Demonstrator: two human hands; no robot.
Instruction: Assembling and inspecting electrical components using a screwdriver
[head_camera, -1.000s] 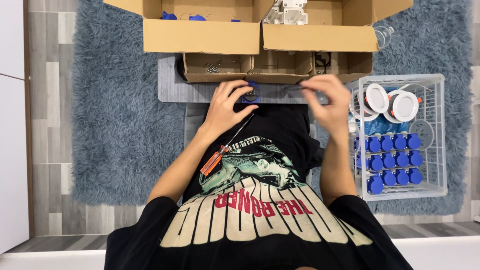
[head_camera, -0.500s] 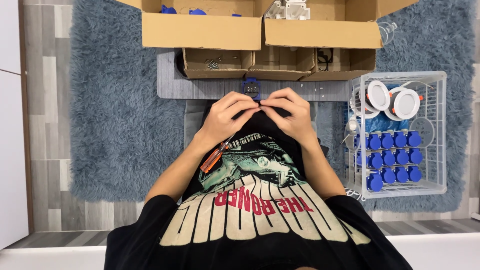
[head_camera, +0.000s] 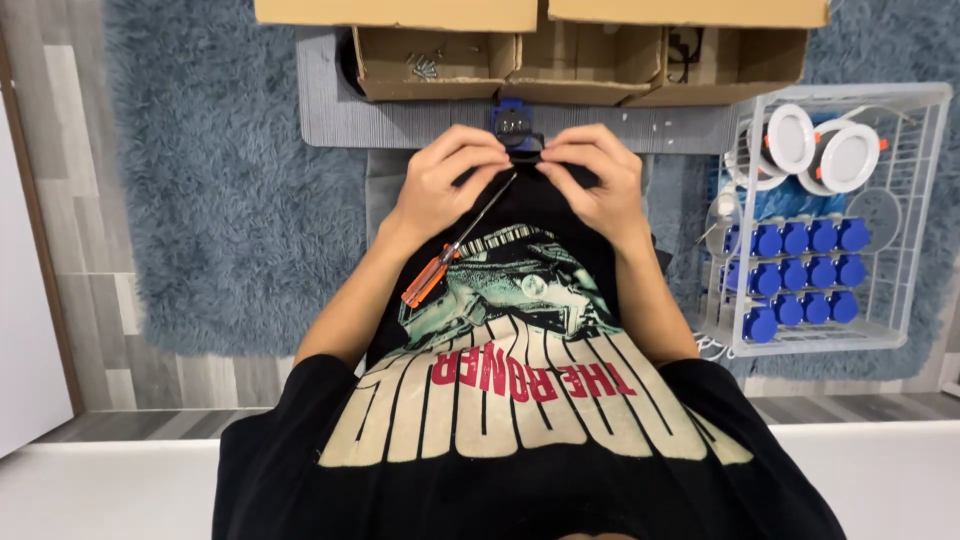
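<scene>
Nearby, both hands, left (head_camera: 450, 185) and right (head_camera: 590, 180), pinch one blue part (head_camera: 515, 125); one screwdriver (head_camera: 450, 250) rests beneath; two white lamps (head_camera: 815, 148) fill the wire basket (head_camera: 925, 200).

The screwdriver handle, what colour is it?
Orange, on the screwdriver lying on the lap below the left hand, shown in the head view.

Bright, even indoor light, soft shadows, sharp focus throughout, slight wide-angle bending at edges.

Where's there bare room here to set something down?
The blue rug left of the left hand lies bare, as does the grey mat strip below the cardboard boxes. Crowded: the wire basket beside the right hand.
</scene>
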